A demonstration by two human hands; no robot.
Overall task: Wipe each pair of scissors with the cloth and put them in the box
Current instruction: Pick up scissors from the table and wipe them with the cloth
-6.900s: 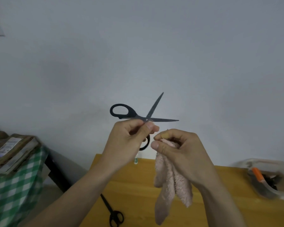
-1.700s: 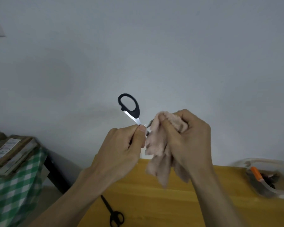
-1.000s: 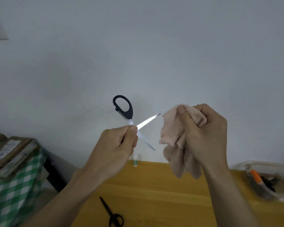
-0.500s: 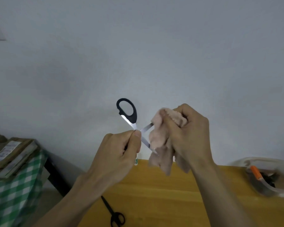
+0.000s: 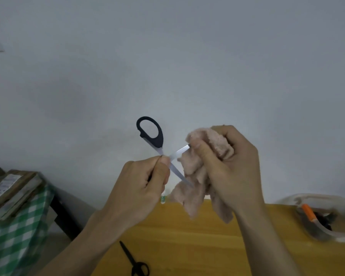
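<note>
- The wooden table (image 5: 187, 236) was seen along the bottom, the clear box (image 5: 327, 234) at lower right.
- Mid-frame, the pink cloth (image 5: 197, 176) was clenched in the right hand (image 5: 233, 172).
- The open scissors (image 5: 157, 144) were pinched at the pivot by the left hand (image 5: 139, 188).
- A cut could be risked: bare blades close to fingers.

Scissors, black-handled — two clearly in view: one pair held open in the air (image 5: 157, 148), one pair lying on the table (image 5: 134, 262); more dark handles sit inside the box, number not discernible. Cloth, pink (image 5: 199, 176) — one. Box, clear plastic (image 5: 325, 234) — one, at the table's right edge. Orange-handled item in the box (image 5: 308, 213) — one. Wooden table (image 5: 197, 242) — one. Hands — two, left hand (image 5: 139, 190) and right hand (image 5: 231, 168). Small white bottle with green label (image 5: 163, 198) — one. Green checked cloth (image 5: 14, 236) — one.
</note>
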